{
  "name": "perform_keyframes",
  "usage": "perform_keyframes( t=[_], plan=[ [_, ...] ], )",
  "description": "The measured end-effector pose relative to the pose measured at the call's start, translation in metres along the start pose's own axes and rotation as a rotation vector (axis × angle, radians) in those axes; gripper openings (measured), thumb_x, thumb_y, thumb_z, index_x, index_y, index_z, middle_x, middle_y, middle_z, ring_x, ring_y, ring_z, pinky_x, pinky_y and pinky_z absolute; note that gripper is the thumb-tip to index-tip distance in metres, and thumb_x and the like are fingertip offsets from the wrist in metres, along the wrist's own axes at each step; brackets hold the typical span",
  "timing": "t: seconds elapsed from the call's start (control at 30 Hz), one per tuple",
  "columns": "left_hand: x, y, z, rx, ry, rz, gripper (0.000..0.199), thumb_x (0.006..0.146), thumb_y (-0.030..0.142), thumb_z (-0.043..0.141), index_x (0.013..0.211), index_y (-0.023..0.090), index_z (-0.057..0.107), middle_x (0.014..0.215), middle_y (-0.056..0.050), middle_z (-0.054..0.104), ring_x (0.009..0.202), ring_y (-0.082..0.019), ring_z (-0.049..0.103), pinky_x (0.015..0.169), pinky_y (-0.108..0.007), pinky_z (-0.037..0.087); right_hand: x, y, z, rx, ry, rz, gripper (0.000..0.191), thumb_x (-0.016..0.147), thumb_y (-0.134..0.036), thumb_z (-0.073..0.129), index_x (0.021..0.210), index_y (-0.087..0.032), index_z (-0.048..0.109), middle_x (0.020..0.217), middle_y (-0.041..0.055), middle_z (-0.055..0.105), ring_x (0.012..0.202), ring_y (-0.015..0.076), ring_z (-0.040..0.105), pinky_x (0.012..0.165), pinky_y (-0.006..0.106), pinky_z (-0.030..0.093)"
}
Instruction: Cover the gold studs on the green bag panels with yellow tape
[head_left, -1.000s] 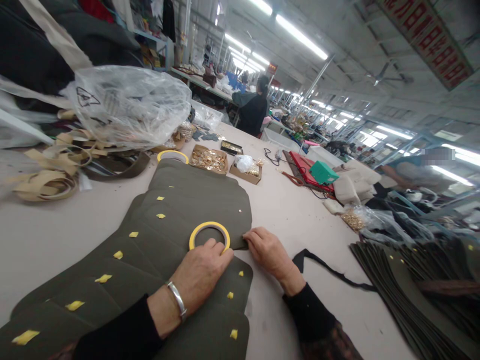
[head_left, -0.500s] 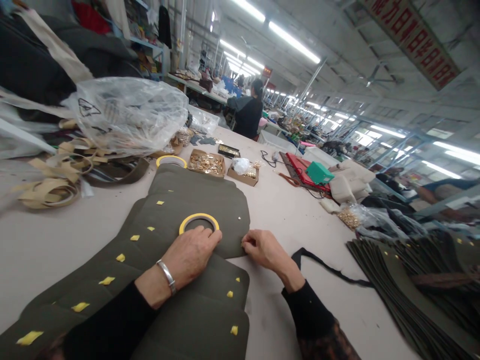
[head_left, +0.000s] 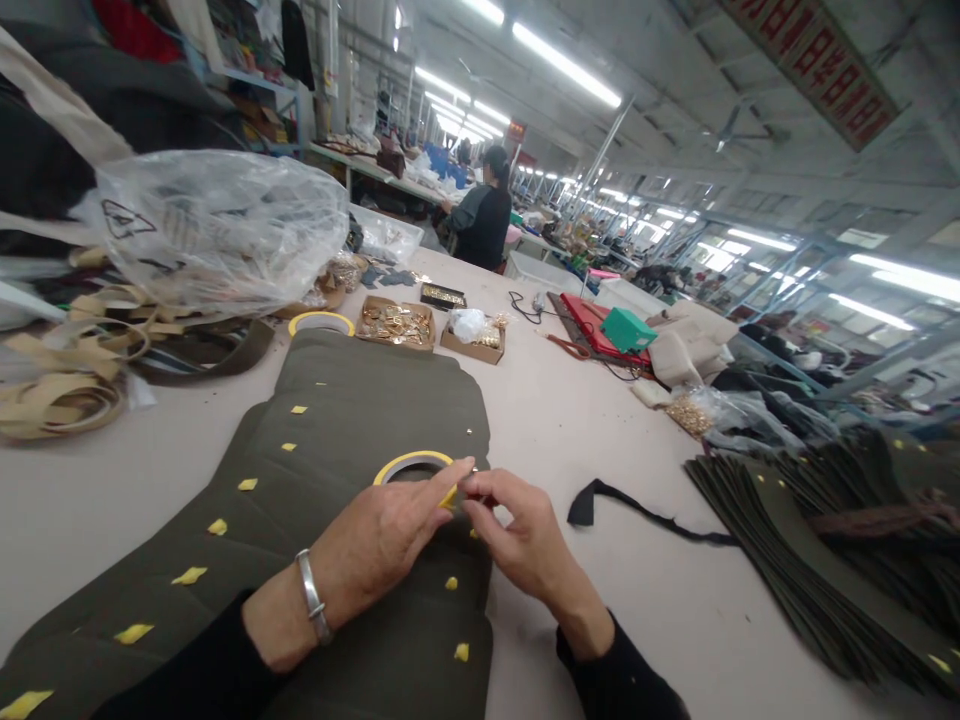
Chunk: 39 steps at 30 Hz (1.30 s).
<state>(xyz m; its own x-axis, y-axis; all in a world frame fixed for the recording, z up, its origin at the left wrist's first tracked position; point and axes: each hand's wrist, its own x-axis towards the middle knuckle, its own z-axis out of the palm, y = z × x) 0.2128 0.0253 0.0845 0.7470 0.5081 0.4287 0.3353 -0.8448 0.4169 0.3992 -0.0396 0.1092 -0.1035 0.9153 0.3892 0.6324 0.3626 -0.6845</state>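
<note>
Dark olive fabric panels (head_left: 360,400) lie overlapped on the pale table, with yellow tape bits (head_left: 217,526) along their edges. My left hand (head_left: 386,525) holds the yellow tape roll (head_left: 416,460), its thumb and fingers at the ring's right side and the roll tilted over the panels. The fingers of my right hand (head_left: 517,520) are pinched together at the right edge of the panels, touching or nearly touching my left fingertips. What they pinch is too small to make out. A small shiny dot (head_left: 469,432) shows on the top panel.
Behind the panels are a second tape roll (head_left: 322,322), a box of metal pieces (head_left: 395,322) and another small box (head_left: 474,345). A plastic bag (head_left: 217,230) stands left. A black strip (head_left: 645,512) and stacked panels (head_left: 810,560) lie right. A person (head_left: 484,215) sits beyond.
My left hand has taken up the tape roll and moved right. My right hand has come in beside it, off the panel's edge. The whole view has shifted slightly.
</note>
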Motion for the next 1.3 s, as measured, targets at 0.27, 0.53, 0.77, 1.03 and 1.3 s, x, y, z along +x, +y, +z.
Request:
perform_keyframes(
  t=[0.27, 0.53, 0.77, 1.03, 1.3],
  plan=[
    [-0.002, 0.002, 0.005, 0.039, 0.022, -0.055, 0.041, 0.098, 0.024, 0.04, 0.138, 0.018, 0.032, 0.118, -0.008, 0.068, 0.099, -0.016, 0.068, 0.082, -0.025, 0.055, -0.001, 0.0, 0.008, -0.089, 0.002, -0.161, 0.018, 0.092, -0.013, 0.049, 0.098, -0.021, 0.065, 0.089, 0.006, 0.068, 0.083, 0.0166, 0.064, 0.076, 0.029, 0.052],
    [0.001, 0.012, -0.003, 0.011, -0.032, -0.105, 0.023, 0.097, 0.02, 0.037, 0.118, 0.022, 0.047, 0.094, -0.002, 0.069, 0.08, -0.017, 0.068, 0.067, -0.026, 0.05, -0.004, 0.004, 0.017, -0.199, 0.121, -0.205, 0.015, 0.087, -0.012, 0.049, 0.085, -0.021, 0.06, 0.073, 0.0029, 0.065, 0.068, 0.0156, 0.06, 0.064, 0.027, 0.049],
    [0.002, 0.015, -0.003, 0.073, -0.057, -0.168, 0.021, 0.097, 0.02, 0.037, 0.086, 0.022, 0.055, 0.075, 0.001, 0.061, 0.065, -0.015, 0.06, 0.056, -0.025, 0.041, -0.009, 0.005, 0.02, -0.188, 0.161, -0.107, 0.014, 0.082, -0.012, 0.052, 0.08, -0.019, 0.064, 0.069, 0.0026, 0.065, 0.062, 0.015, 0.06, 0.06, 0.026, 0.048],
    [-0.001, 0.022, 0.005, 0.163, 0.139, 0.018, 0.027, 0.097, 0.017, 0.036, 0.079, 0.02, 0.055, 0.073, -0.002, 0.059, 0.066, -0.015, 0.056, 0.061, -0.026, 0.043, -0.003, 0.011, 0.024, 0.466, 0.158, 0.555, 0.014, 0.075, -0.029, 0.065, 0.069, -0.016, 0.063, 0.053, -0.0005, 0.064, 0.047, 0.013, 0.06, 0.047, 0.022, 0.048],
    [0.004, 0.014, 0.011, 0.311, -0.272, -0.144, 0.016, 0.091, 0.009, 0.045, 0.091, 0.018, 0.058, 0.091, -0.006, 0.063, 0.086, -0.024, 0.058, 0.073, -0.036, 0.051, 0.004, 0.06, 0.008, 0.326, 0.077, 0.623, 0.029, 0.078, -0.044, 0.064, 0.075, -0.015, 0.065, 0.059, -0.0016, 0.06, 0.046, 0.0091, 0.051, 0.044, 0.02, 0.041]
  ],
)
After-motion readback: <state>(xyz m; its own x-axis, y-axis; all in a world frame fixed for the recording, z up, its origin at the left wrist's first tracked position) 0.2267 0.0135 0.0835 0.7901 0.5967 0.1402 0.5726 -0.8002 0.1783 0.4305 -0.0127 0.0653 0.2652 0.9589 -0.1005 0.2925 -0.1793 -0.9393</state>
